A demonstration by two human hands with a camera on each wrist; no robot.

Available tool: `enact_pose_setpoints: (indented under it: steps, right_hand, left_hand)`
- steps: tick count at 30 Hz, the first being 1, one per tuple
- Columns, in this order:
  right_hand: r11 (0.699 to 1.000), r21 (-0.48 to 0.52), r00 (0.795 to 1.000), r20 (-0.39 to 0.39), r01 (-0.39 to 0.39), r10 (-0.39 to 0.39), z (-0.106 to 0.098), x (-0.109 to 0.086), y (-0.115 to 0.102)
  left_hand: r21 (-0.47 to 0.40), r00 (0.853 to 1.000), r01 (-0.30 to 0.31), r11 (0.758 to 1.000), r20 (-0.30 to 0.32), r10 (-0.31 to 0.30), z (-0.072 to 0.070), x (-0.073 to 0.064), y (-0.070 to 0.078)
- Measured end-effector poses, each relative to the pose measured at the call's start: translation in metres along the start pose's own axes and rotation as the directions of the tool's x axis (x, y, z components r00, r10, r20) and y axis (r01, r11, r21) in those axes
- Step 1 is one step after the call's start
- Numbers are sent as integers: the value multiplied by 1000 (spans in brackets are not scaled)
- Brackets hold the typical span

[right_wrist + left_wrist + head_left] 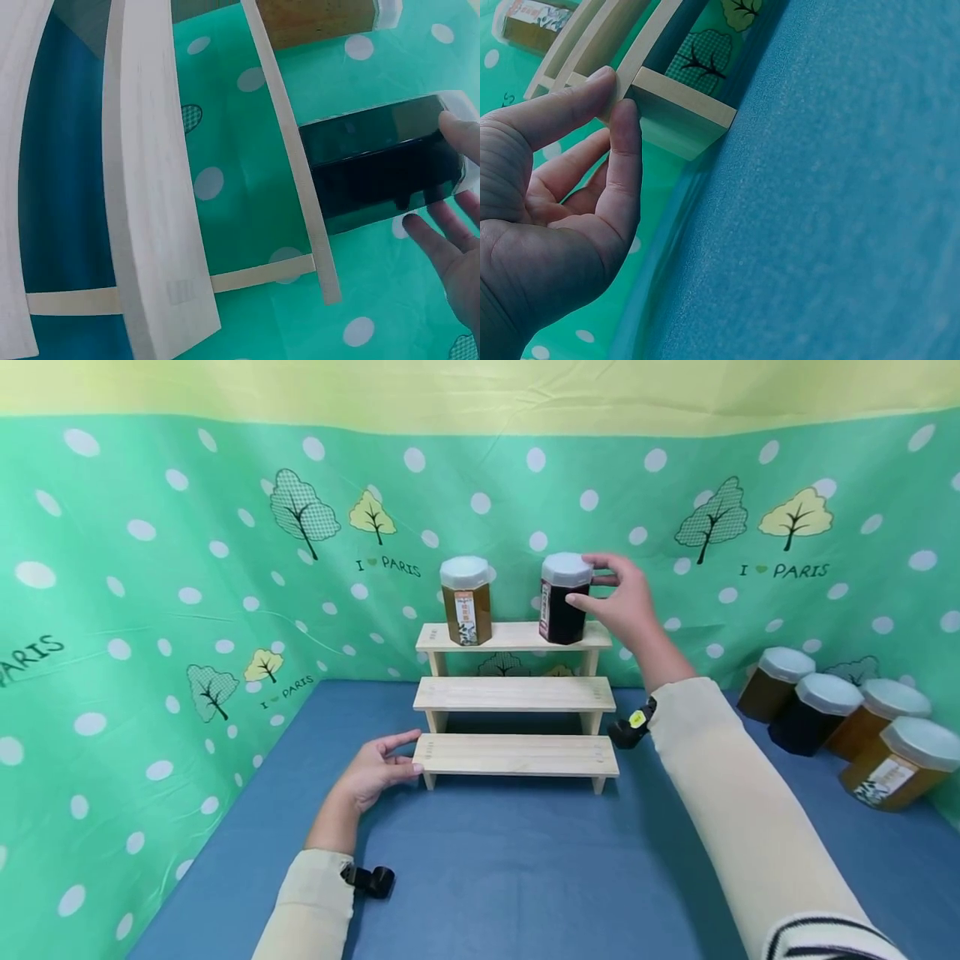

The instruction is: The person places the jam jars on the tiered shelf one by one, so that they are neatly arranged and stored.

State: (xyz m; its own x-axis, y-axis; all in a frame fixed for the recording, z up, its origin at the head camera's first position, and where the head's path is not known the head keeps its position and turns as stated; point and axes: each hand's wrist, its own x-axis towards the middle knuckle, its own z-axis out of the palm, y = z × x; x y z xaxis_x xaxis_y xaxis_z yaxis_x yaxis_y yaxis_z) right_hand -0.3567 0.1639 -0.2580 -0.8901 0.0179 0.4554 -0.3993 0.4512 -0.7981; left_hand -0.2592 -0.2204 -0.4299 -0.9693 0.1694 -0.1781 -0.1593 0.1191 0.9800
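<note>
With the rack as the hub of a clock face in the head view, the pale three-step wooden display rack stands on a smooth blue table cover. At one o'clock the right hand grips a faceted, near-black jar with a whitish lid, thumb on the near side and fingers round the back by the lid; the jar is upright on the top step, toward its right end. Its left-hand face bears a narrow white and reddish label whose characters are too small to read. At eleven o'clock, apart from it on the same step, stands a faceted amber jar with a whitish lid, its front label orange above and white below, with a vertical line of characters too fine to make out and a leafy print. At eight o'clock the left hand pinches the left end of the lowest step between thumb and forefinger. Toward three o'clock four more lidded jars cluster on the blue cover, one of them dark and the rest brown to amber; the nearest shows a white label, illegible. Behind, a green white-dotted backdrop reads "I PARIS", a small heart between the words, at ten, two and nine o'clock, beside printed trees.
</note>
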Motion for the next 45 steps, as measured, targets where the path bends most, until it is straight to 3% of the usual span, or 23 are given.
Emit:
enact_pose_setpoints:
  steps: [6,15,26,31,38,45]
  right_hand:
    - [997,44,995,-75,64,-60,-3,-8,5]
    - [992,27,986,-115,122,-118,-13,-23,9]
    - [974,30,967,-127,226,-220,-26,-43,19]
    - [963,-6,957,-113,269,-268,-33,-65,5]
    - [961,-36,957,-83,275,-277,-43,-88,-4]
    - [973,-45,972,-50,226,-228,-52,-92,31]
  left_hand:
    - [-7,1000,-2,1000,4,2,1,-1,0]
    - [-14,1000,-5,1000,5,5,1,0,-1]
    - [-14,1000,-4,1000,6,4,2,0,1]
    - [-8,1000,-3,1000,10,3,1,-2,1]
    - [-5,1000,-1,1000,-1,1,1,-1,1]
    - [-10,1000,2,1000,-11,-2,2,-1,0]
